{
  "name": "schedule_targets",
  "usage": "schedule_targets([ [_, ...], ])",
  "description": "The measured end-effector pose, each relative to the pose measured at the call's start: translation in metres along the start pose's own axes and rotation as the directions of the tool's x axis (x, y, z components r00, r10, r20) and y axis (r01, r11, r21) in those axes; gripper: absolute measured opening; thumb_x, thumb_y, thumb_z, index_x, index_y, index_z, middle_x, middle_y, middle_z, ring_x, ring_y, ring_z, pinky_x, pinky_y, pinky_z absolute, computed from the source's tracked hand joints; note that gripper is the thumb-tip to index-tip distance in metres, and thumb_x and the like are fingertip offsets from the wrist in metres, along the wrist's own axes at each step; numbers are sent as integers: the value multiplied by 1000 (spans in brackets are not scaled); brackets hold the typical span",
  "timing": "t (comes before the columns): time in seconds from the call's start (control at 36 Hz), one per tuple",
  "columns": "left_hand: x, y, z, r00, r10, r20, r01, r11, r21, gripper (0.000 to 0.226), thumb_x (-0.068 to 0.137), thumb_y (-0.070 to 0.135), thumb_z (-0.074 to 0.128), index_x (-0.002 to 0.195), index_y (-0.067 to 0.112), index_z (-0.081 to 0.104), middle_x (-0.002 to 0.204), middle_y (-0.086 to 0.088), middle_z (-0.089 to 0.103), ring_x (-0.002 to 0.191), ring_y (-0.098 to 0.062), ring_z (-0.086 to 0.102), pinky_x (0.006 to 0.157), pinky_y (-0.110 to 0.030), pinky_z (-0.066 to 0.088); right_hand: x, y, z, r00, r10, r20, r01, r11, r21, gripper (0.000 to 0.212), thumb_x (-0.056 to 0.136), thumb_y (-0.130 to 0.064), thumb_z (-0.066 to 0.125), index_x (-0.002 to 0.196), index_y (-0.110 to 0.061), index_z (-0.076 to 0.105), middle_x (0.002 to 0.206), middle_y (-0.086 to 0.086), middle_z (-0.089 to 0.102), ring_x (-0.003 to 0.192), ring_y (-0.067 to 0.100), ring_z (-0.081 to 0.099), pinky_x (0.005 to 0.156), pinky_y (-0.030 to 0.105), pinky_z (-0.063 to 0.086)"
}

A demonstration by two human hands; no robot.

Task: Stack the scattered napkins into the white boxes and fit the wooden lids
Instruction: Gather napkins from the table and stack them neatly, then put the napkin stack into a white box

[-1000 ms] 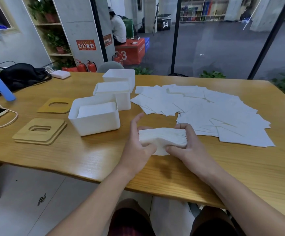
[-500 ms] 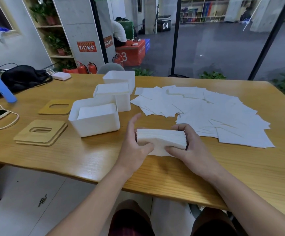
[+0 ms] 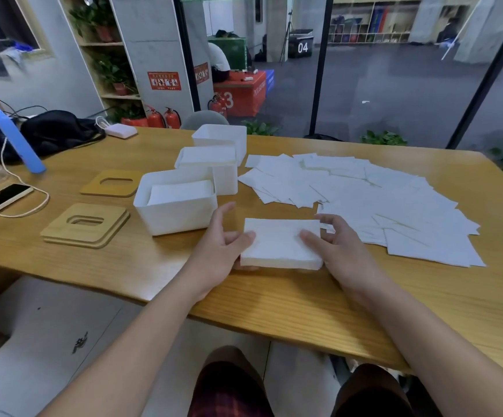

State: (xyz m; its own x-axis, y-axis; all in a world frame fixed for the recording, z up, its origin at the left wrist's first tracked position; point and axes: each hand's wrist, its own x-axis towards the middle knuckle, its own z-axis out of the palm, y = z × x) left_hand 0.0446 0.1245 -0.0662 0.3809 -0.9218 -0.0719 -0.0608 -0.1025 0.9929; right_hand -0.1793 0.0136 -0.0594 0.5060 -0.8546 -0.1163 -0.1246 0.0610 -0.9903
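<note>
1. we found a squared stack of napkins [image 3: 280,245] lying flat on the table [image 3: 274,308] at the centre of the frame, just right of the nearest white box [image 3: 175,207].
2. the left hand [image 3: 217,254] held the stack's left edge, thumb laid on top, other fingers hidden beneath or behind it; we could not tell how far they curled.
3. the right hand [image 3: 337,248] held the right edge, thumb on the top sheet, fingers wrapped round the far corner.
4. the nearest white box already held some napkins, well below its rim. the middle white box [image 3: 211,173] behind it looked filled close to its rim; the far white box [image 3: 220,138], toward upper centre, showed no contents we could make out.
5. the scattered napkins [image 3: 364,200] covered the table at centre right, uncollected.
6. the wooden lids [image 3: 86,225] sat piled at centre left, with one single lid [image 3: 110,186] behind them; none was fitted.
7. our judgement: the step in hand was gathering and squaring a bundle before boxing, with the task well short of done.
8. the next move would call for lifting the bundle level, carrying it left and lowering it square into the nearest box without fanning the sheets.
</note>
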Motion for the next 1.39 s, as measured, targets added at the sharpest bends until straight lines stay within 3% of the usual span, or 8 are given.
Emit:
schedule_targets([
  [0.17,-9,4,-16,994,39,-104,-44,998,-47,38,107,26,70,131,39,43,106,-9,81,91,-32,76,84,-51,68,-5,-6,5,997,-57,43,61,993,-104,44,101,-17,75,129,-29,43,127,5,67,93,26,80,79,49,68],
  [0.39,-17,13,-48,982,156,-111,-155,988,19,9,111,17,61,105,22,55,109,-22,73,107,-42,72,83,-58,67,-1,-31,29,950,-288,120,311,895,-321,6,107,-16,63,101,-15,61,110,-9,62,78,38,66,66,42,66],
  [0.56,-18,27,-88,972,218,-91,-206,971,120,11,114,21,54,121,23,62,95,-26,62,90,-50,62,89,-69,55,10,-57,55,926,-344,155,377,869,-322,11,109,-20,63,105,-25,71,112,-14,67,72,32,70,69,46,65],
  [0.75,-16,51,-136,941,330,-72,-293,904,311,24,115,24,52,127,35,70,125,1,65,114,-17,65,85,-30,58,37,-85,96,916,-365,168,400,865,-304,9,109,-32,64,108,-33,74,121,-16,69,71,24,79,83,67,59],
  [0.83,-3,61,-157,932,353,-85,-283,854,436,27,114,21,54,124,39,72,109,30,64,99,-6,64,81,-25,52,54,-97,118,901,-400,171,435,830,-349,8,109,-36,64,110,-36,71,126,-14,68,70,21,79,77,62,62],
  [1.03,37,72,-189,919,368,-141,-197,739,644,21,114,32,51,121,47,63,98,-7,62,91,-26,60,78,-51,51,101,-113,159,863,-478,164,489,708,-510,10,107,-36,63,116,-40,67,117,-18,66,83,4,70,60,24,50],
  [1.25,60,55,-195,949,278,-151,-40,580,813,20,115,38,42,131,44,52,92,0,60,106,-21,43,95,-38,25,133,-105,177,897,-373,239,428,588,-686,12,107,-35,61,119,-37,64,111,-15,62,102,14,62,102,53,53],
  [1.39,62,45,-193,954,262,-146,0,487,873,20,115,38,38,130,46,48,88,-2,64,110,-22,35,99,-42,32,139,-95,179,867,-406,288,471,482,-739,11,108,-37,56,118,-36,62,108,-8,70,101,19,63,103,47,41],
])
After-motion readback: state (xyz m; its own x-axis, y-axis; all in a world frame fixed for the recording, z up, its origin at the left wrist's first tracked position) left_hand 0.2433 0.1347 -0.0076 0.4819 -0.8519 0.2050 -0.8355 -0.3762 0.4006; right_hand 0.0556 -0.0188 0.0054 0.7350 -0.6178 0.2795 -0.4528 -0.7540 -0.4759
